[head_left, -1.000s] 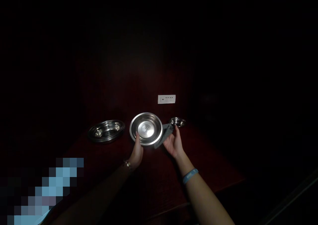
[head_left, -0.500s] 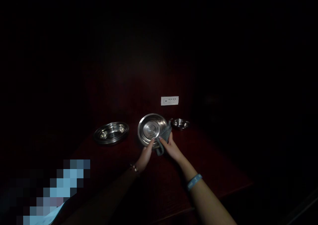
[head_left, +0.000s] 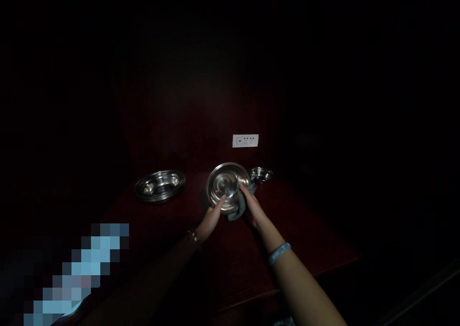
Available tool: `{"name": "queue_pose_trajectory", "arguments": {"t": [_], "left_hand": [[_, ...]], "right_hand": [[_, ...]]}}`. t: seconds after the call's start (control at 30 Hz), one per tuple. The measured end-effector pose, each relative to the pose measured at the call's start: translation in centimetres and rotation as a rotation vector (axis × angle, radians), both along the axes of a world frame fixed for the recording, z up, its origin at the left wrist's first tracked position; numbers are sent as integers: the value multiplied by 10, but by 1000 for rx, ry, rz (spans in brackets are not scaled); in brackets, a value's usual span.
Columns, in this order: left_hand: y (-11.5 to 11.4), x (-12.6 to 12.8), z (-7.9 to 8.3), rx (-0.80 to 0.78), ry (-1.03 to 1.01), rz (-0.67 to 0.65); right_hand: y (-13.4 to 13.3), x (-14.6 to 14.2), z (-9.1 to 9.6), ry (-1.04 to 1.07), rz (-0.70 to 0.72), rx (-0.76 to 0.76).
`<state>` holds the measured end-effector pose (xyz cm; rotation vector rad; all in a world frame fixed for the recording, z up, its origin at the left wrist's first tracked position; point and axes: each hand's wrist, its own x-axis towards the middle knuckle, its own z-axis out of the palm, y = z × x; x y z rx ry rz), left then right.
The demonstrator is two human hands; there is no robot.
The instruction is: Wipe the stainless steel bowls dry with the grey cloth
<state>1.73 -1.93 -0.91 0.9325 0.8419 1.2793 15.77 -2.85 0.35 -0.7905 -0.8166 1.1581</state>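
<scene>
A shiny round metal dish [head_left: 223, 183] is held up tilted above the table, its hollow side toward me. My left hand [head_left: 210, 223] grips its lower left rim, thumb on the inside and the other fingers hidden behind. My right hand [head_left: 254, 212] is at the lower right rim, closed on a grey-green cloth [head_left: 236, 211]. That cloth wraps round the rim, with part hanging below and part showing behind the right side.
On the dark red table [head_left: 294, 225], a stack of metal dishes [head_left: 160, 186] stands at the left. A smaller metal bowl [head_left: 262, 174] sits at the back right. A white socket panel [head_left: 245, 141] is on the wall. A blurred pale blue patch [head_left: 89, 256] fills the lower left.
The dish has shifted slightly right in my hands. My right thumb has moved up and right along the dish's inside, and the cloth now lies more behind the rim.
</scene>
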Motion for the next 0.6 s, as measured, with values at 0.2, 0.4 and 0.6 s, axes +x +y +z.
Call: {"name": "queue_pose_trajectory", "arguments": {"t": [0.2,0.4,0.6], "left_hand": [[7,-2,-7,-149,-5,-8],[8,-1,-8,-145,-51,0],[12,0,-13,-51,2,63]], "right_hand": [[2,3,5,19,43,-185],[-6,1,13,5,122,-147],[-7,-2,11,13,141,-164]]}}
